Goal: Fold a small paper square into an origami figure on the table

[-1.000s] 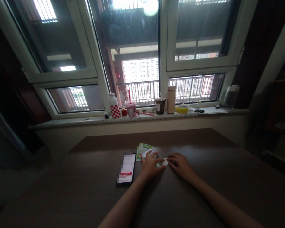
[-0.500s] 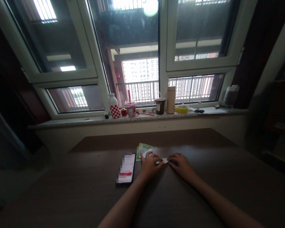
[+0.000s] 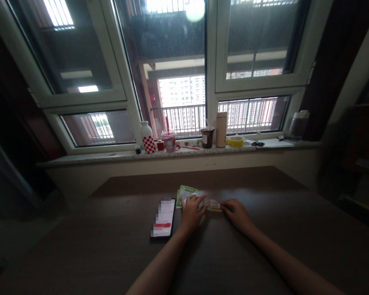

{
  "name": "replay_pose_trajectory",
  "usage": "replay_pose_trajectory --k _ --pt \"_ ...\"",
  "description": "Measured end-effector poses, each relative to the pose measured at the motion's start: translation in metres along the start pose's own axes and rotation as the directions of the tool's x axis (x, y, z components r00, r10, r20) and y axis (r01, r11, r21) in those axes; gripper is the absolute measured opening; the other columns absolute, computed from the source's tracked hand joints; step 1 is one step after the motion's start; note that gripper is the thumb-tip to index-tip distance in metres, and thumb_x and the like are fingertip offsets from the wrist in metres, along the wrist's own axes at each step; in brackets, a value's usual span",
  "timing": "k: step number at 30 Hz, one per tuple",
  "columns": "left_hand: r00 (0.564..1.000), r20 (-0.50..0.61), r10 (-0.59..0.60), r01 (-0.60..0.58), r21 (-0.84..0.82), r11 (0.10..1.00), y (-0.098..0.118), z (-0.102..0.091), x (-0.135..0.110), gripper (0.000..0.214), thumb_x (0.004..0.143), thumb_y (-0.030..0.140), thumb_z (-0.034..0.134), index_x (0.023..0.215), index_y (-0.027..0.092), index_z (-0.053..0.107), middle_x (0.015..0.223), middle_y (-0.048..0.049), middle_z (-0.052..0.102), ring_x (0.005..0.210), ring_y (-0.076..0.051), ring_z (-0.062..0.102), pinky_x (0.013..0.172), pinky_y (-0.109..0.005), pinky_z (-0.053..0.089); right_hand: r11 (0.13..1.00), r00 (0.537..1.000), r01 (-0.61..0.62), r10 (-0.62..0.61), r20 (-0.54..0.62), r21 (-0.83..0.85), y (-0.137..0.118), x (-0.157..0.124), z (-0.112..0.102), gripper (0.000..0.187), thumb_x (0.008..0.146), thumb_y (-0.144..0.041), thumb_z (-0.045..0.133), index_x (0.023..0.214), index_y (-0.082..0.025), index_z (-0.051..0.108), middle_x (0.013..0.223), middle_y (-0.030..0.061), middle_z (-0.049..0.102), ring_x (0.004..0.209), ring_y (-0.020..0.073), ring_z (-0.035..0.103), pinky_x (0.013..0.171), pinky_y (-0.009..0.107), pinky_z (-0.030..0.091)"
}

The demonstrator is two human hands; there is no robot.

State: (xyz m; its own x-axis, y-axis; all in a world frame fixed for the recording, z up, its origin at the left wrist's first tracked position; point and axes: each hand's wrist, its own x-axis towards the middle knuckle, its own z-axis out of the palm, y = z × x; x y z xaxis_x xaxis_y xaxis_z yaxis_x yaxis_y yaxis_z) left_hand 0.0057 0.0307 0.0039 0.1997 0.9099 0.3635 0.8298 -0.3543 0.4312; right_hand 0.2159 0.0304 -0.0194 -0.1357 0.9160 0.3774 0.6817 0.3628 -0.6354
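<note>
A small, thin printed wrapper (image 3: 214, 204) with a yellowish lower edge lies stretched out low over the table between my two hands. My right hand (image 3: 237, 215) pinches its right end between thumb and fingertips. At its left end, my left hand (image 3: 191, 213) grips it with bent fingers, partly hiding that end. Just behind and left of my left hand lie green and white printed packets (image 3: 187, 189), partly covered by the fingers. A phone (image 3: 163, 219) with a lit, partly blurred screen rests left of my left wrist.
Brown table (image 3: 110, 254) under both forearms. On the windowsill behind stand a checkered bottle (image 3: 148, 139), a pink drink cup (image 3: 169, 140), a dark cup (image 3: 207, 137), a beige flask (image 3: 221, 130), yellow tape (image 3: 235, 141) and black scissors (image 3: 258, 144).
My hands have moved slightly apart, the right one to the right and the left one to the left. More of the wrapper's printed face now shows between them.
</note>
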Motion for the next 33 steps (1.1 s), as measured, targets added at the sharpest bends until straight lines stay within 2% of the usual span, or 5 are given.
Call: replay_pose_trajectory --k 9,14,22,28,33 --pt "0.996 0.09 -0.021 0.015 0.063 0.998 0.001 -0.001 -0.001 0.044 0.085 0.036 0.061 0.128 0.04 0.054 0.126 -0.0008 0.059 0.127 -0.026 0.041 0.113 -0.062 0.007 0.995 0.999 -0.04 0.042 0.021 -0.09 0.0 -0.001 0.0 0.029 0.086 -0.031 0.051 0.102 -0.023 0.075 0.093 0.0082 0.069 0.098 0.0243 0.054 0.089 0.036 0.043" --pt "0.993 0.118 -0.009 0.001 0.067 0.998 0.001 0.0 -0.002 0.027 0.085 0.039 0.06 0.111 0.039 0.067 0.126 0.001 0.06 0.129 -0.028 0.037 0.111 -0.066 0.003 0.99 0.999 -0.03 0.033 0.023 -0.137 0.0 -0.001 0.0 0.03 0.084 -0.026 0.055 0.108 -0.025 0.072 0.095 0.0085 0.067 0.099 0.0248 0.052 0.09 0.035 0.042" --pt "0.998 0.066 0.011 -0.013 0.029 0.999 -0.001 0.004 -0.003 0.017 0.085 0.039 0.06 0.098 0.037 0.072 0.121 0.0021 0.063 0.128 -0.028 0.038 0.111 -0.066 0.001 0.991 0.998 0.065 -0.064 0.015 -0.119 -0.003 -0.004 0.002 0.019 0.084 -0.03 0.059 0.088 -0.026 0.077 0.094 0.0075 0.065 0.098 0.0233 0.052 0.089 0.035 0.041" --pt "0.997 0.077 0.009 -0.011 0.029 1.0 0.0 0.003 -0.004 0.019 0.085 0.041 0.061 0.098 0.034 0.073 0.123 -0.0002 0.062 0.129 -0.029 0.037 0.112 -0.065 0.002 0.984 0.993 0.109 -0.102 0.061 -0.142 -0.011 -0.006 -0.001 0.02 0.086 -0.028 0.057 0.087 -0.026 0.076 0.092 0.0064 0.065 0.095 0.0222 0.052 0.086 0.034 0.04" --pt "0.996 0.08 0.039 -0.04 0.02 0.999 -0.001 0.004 -0.004 0.018 0.084 0.041 0.061 0.095 0.033 0.073 0.123 0.0 0.061 0.129 -0.029 0.037 0.111 -0.067 0.003 0.985 0.997 0.062 -0.055 0.048 -0.159 -0.01 -0.006 -0.001 0.02 0.086 -0.027 0.056 0.09 -0.026 0.076 0.096 0.0059 0.066 0.098 0.0226 0.052 0.09 0.035 0.039"
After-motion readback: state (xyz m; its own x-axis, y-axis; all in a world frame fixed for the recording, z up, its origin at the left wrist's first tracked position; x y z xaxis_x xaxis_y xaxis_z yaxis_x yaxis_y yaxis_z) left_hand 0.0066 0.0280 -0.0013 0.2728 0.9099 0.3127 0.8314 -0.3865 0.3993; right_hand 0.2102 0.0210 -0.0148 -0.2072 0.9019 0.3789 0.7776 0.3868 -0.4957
